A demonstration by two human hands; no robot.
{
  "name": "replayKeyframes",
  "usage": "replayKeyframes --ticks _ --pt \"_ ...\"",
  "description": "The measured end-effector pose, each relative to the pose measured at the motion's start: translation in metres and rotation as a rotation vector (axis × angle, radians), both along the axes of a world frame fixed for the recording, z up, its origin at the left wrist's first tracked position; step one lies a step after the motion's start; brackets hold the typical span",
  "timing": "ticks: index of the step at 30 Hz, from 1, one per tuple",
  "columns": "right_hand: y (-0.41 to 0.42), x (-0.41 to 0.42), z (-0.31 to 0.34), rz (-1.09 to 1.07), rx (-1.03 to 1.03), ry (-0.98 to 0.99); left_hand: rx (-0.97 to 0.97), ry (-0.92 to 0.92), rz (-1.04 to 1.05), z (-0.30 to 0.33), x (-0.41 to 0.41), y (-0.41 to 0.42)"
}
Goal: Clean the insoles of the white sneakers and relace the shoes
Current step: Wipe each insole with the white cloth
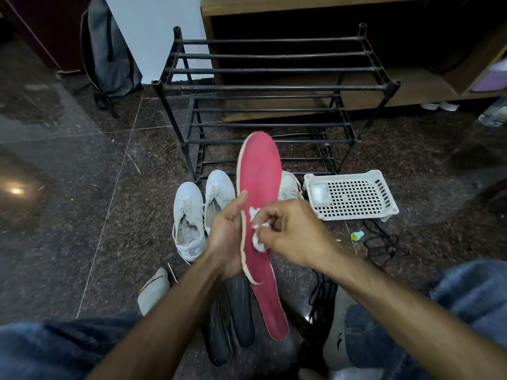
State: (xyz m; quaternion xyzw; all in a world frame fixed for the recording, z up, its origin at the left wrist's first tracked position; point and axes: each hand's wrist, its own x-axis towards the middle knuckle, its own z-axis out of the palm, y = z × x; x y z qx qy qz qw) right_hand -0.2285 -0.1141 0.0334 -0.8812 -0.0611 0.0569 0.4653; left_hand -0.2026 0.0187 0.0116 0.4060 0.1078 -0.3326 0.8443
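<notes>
Insole: a long red insole point(259, 171) with a pale foam edge, rounded at the toe, held upright over the floor; a second red insole point(270, 305) of like shape lies just below and behind it, its tip towards the person
Wipe: a small crumpled white wad point(258, 241), soft and creased, pressed to the red face of the upper insole
Sneakers: two white sneakers point(189, 220) side by side on the floor left of the insole, laces loose, grey linings showing; a third white shoe point(288, 186) peeps out behind the insole's right edge
Dark insoles: two black ribbed insoles point(237, 308) lie on the floor under the hands
Basket: a white plastic basket point(354, 196) with a perforated base, lying near the shoes to the right; a small pale packet point(319, 193) sits in its left end
Rack: a black tube-frame shoe rack point(271, 86) behind, its bars bare
Floor: dark speckled polished stone point(82, 174); a small green-and-yellow cap point(357, 235) near a black cord point(384, 248)
Left hand: the left hand point(229, 231) grips the upper insole's left edge, thumb on the front, fingers behind
Right hand: the right hand point(293, 229), fingers curled tight, pinches the wad against the insole
</notes>
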Motion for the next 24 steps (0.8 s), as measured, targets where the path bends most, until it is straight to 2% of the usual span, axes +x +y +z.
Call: replayKeyframes --ticks 4,7,11,14,18,20,24 --pt "0.0 0.006 0.001 -0.044 -0.022 -0.094 -0.073 -0.009 0.002 0.0 0.002 0.003" --pt "-0.014 0.022 0.003 -0.181 -0.055 -0.155 -0.019 -0.05 -0.071 -0.007 -0.009 -0.006" --pt "-0.029 0.035 0.004 -0.269 0.025 -0.174 0.026 -0.055 -0.122 -0.007 -0.012 -0.01" --pt "-0.025 0.03 0.002 -0.203 0.098 -0.118 0.025 -0.066 -0.093 -0.005 -0.006 -0.007" --pt "-0.005 0.013 -0.004 -0.012 -0.045 -0.127 -0.134 0.055 -0.027 -0.004 -0.002 -0.003" --pt "-0.001 0.01 -0.002 0.061 -0.078 -0.12 -0.147 0.066 -0.011 -0.005 0.001 0.003" --pt "-0.005 0.017 0.001 0.013 -0.086 -0.124 -0.147 0.029 0.0 -0.003 0.002 0.001"
